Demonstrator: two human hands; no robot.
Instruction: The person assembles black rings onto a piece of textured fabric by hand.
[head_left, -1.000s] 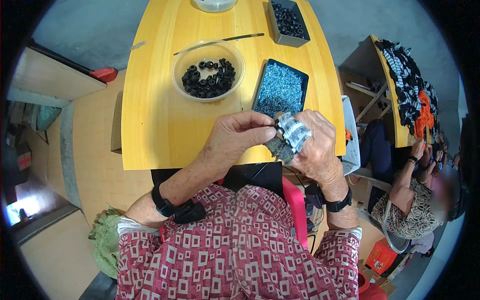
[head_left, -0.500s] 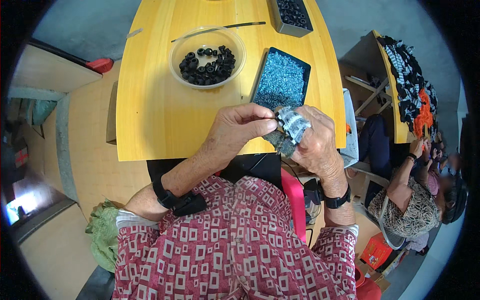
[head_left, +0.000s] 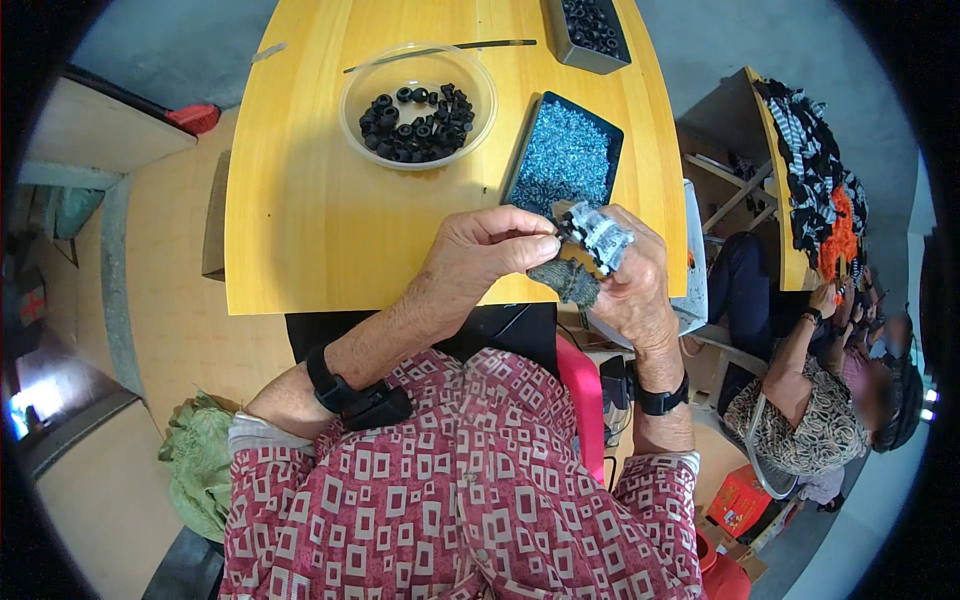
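Note:
A small grey, black and white fabric piece (head_left: 598, 238) with a fluffy dark grey part (head_left: 566, 281) sits in my right hand (head_left: 642, 285), whose fingers wrap round it over the table's near edge. My left hand (head_left: 490, 252) is beside it, thumb and forefinger pinched together at the left side of the fabric. What lies between those fingertips is too small to make out. Just beyond the hands, a dark tray (head_left: 618, 150) holds many shiny blue beads (head_left: 565, 150).
A clear round tub (head_left: 490, 115) of black plastic parts (head_left: 418, 135) stands farther left, with a thin dark strip (head_left: 497, 44) by it. A grey box (head_left: 590, 62) of black parts is at the back right. Another person (head_left: 805, 405) handles orange and striped fabric (head_left: 838, 235) at the right-hand table.
The fabric piece has tilted slightly in my right hand, and more of its dark grey part shows below. My left fingers stay pinched beside it. The view has shifted a little.

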